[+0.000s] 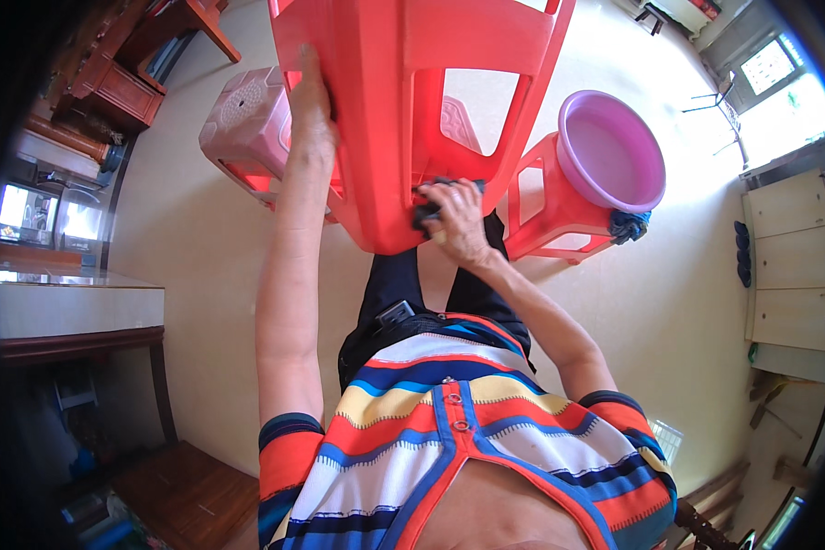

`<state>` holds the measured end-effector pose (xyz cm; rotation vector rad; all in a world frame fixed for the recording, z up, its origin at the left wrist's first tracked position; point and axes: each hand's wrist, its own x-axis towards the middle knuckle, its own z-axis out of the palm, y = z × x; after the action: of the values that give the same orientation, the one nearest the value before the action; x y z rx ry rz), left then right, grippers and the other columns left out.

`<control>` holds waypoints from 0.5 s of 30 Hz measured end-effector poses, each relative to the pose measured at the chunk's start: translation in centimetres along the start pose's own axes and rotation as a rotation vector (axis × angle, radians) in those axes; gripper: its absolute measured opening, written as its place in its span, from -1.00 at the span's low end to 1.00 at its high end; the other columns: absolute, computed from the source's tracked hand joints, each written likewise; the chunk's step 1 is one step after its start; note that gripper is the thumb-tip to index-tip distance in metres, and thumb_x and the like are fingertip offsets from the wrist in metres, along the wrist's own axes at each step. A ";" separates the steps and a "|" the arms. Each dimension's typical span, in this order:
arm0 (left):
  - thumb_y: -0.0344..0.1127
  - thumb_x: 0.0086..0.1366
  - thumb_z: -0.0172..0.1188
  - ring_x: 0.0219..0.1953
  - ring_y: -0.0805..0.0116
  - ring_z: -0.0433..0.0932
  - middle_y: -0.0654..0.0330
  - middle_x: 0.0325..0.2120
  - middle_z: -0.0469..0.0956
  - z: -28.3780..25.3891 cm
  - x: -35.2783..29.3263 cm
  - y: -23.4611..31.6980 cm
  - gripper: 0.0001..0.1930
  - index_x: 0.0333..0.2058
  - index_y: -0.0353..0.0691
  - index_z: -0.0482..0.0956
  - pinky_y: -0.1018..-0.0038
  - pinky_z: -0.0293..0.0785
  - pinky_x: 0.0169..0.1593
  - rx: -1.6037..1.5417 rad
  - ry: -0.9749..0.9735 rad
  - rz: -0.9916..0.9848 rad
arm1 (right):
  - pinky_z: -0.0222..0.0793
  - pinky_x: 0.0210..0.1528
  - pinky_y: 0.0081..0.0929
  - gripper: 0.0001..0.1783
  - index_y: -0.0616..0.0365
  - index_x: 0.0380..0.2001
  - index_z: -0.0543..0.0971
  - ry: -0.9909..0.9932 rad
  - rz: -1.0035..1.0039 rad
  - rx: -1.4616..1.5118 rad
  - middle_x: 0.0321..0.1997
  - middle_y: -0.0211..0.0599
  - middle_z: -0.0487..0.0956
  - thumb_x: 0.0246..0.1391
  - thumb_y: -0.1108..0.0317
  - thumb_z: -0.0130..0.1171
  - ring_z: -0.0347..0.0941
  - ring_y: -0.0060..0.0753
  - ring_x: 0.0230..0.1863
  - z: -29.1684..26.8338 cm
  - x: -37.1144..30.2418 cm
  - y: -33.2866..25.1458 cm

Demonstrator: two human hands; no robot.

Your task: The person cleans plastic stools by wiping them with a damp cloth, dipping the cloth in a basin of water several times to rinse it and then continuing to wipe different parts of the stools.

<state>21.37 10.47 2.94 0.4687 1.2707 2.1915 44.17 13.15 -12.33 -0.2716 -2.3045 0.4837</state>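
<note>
A large red plastic stool (371,137) is raised in front of me, with wide openings in its sides. My left hand (311,115) grips its left edge; some of the fingers are hidden behind the plastic. Near the stool's lower end, my right hand (458,220) presses a bunched dark cloth (426,213) against the red surface. The fingers of that hand are bent over the cloth.
To the right, a purple basin (655,174) sits on another red stool (550,202), with a dark blue-green cloth (630,226) hanging beside it. A pinkish stool (247,119) stands behind my left forearm. Wooden furniture (110,92) lines the left; pale cabinets (793,261) are at right.
</note>
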 end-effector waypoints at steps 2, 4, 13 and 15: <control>0.21 0.21 0.03 -0.07 0.33 0.46 0.09 -0.04 0.44 0.9 -0.5 -0.3 -0.30 0.02 -0.39 0.36 0.42 0.43 -0.02 0.015 -0.017 0.020 | 0.08 0.08 -0.09 -0.47 0.15 -0.08 0.39 0.085 0.004 0.064 -0.18 -0.21 0.42 -0.22 0.29 0.21 0.33 -0.11 -0.11 0.8 1.0 -2.2; 0.22 0.20 0.05 -0.12 0.34 0.48 0.08 -0.08 0.46 1.4 -0.9 -0.3 -0.28 -0.01 -0.42 0.37 0.43 0.44 -0.05 0.039 -0.003 0.021 | 0.10 0.00 -0.11 -0.50 0.20 -0.12 0.36 0.070 0.052 0.109 -0.22 -0.18 0.43 -0.20 0.29 0.20 0.32 -0.07 -0.14 0.8 1.1 -2.3; 0.16 0.22 0.08 -0.66 0.61 0.16 0.44 -0.73 0.28 3.7 -4.9 -3.8 -0.48 -0.73 -0.11 0.38 0.56 0.11 -0.57 0.219 0.164 0.026 | 0.09 0.04 -0.12 -0.46 0.21 -0.17 0.35 -0.096 0.012 -0.044 -0.21 -0.16 0.40 -0.35 0.41 0.21 0.30 -0.06 -0.14 0.3 -1.5 2.5; 0.13 0.22 0.10 -0.66 0.65 0.03 0.48 -0.77 0.14 4.9 -6.0 -4.8 -0.43 -0.81 -0.07 0.21 0.55 -0.02 -0.60 0.211 0.174 0.017 | 0.09 0.06 -0.12 -0.47 0.23 -0.18 0.35 -0.080 0.019 -0.127 -0.18 -0.13 0.39 -0.36 0.42 0.19 0.29 -0.04 -0.10 0.7 -1.9 3.8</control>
<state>30.17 11.92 0.99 0.3770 1.6068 2.1605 45.18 15.73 -15.62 -0.3418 -2.4162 0.3644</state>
